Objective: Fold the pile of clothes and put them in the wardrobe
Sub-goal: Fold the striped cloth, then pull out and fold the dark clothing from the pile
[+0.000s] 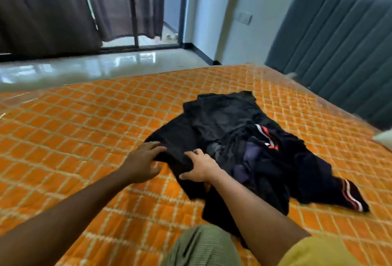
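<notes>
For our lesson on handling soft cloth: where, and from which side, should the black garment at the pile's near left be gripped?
Probably take the black garment by its loose near-left edge, coming from the left over the bed. That edge lies spread and free, while its right part runs into the heaped pile.

Clothes pile (244, 138) soft matt dark cloth; quilted orange bedcover (84, 127) matt; floor (106, 64) glossy; headboard (339, 53) ribbed fabric.
</notes>
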